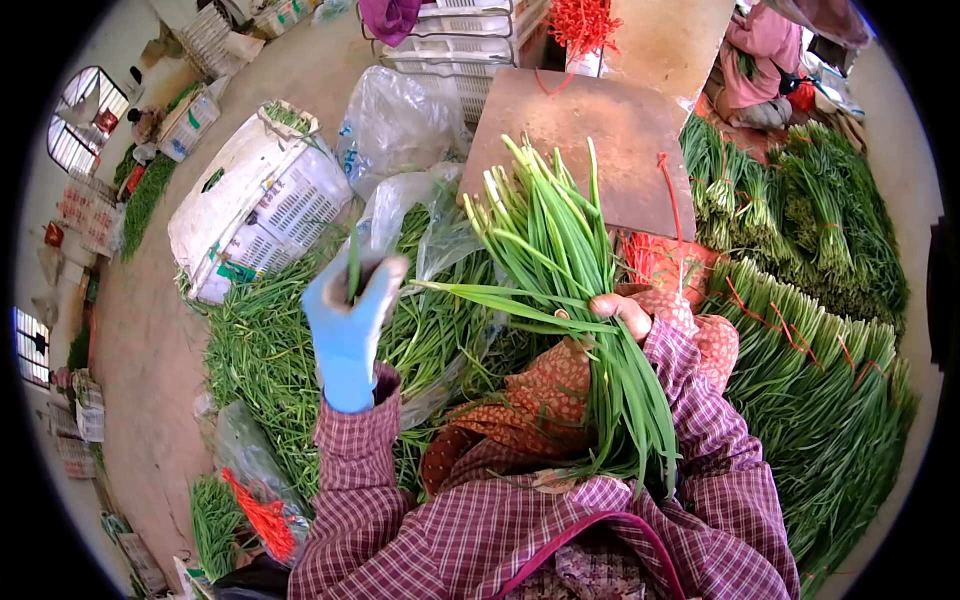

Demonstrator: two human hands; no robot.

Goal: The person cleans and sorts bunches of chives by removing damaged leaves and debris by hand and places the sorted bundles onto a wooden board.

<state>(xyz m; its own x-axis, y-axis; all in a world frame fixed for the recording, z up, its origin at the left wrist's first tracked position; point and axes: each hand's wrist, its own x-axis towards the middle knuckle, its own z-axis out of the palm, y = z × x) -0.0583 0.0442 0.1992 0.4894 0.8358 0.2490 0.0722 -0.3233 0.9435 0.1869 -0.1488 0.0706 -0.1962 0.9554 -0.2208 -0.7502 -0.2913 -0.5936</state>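
A large bunch of long green stalks [555, 235] is in my right hand [628, 312], bare, with its fingers wrapped round the bunch. The pale cut ends point up and the leaves hang over my lap. My left hand [350, 310] wears a blue glove with dirty fingertips. Its fingers are curled, and a short green leaf [353, 265] sticks up between them. One yellowish-green stalk [470, 292] juts sideways from the bunch, its tip close to the gloved fingertips.
Loose greens [265, 375] cover the floor at left, by a white crate [285, 205]. Ahead are a brown board [620, 125], plastic bags [400, 125] and red ties [585, 25]. Tied bundles [800, 400] lie at right. Another person [765, 60] sits at upper right.
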